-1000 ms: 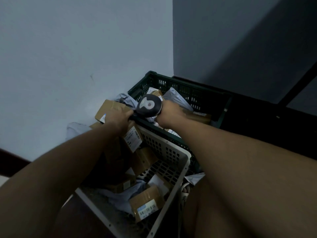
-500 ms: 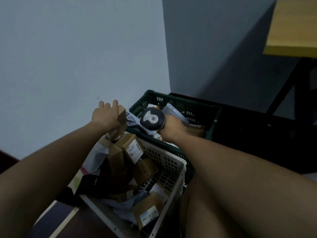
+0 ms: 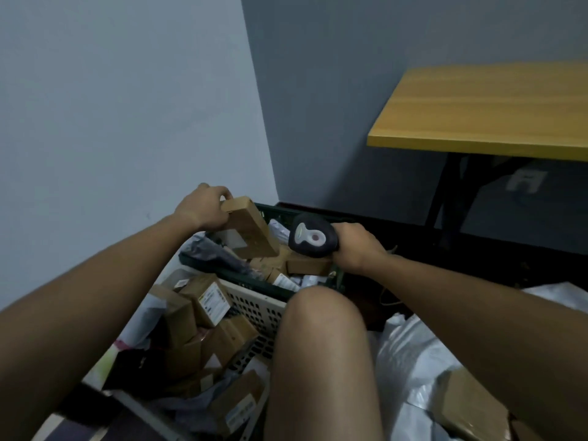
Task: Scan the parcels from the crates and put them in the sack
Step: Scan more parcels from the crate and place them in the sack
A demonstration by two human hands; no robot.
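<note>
The left hand grips a tilted brown cardboard parcel above the dark green plastic crate, while at its 3 o'clock the right hand holds a black handheld scanner, perhaps aimed at it.

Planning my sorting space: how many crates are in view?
2: a dark green crate farther off, under the hands, and a beige crate nearer, left of the knee. More may be hidden.

My left hand now holds the cardboard parcel lifted clear above the green crate, and my right hand turns the scanner toward it.
</note>
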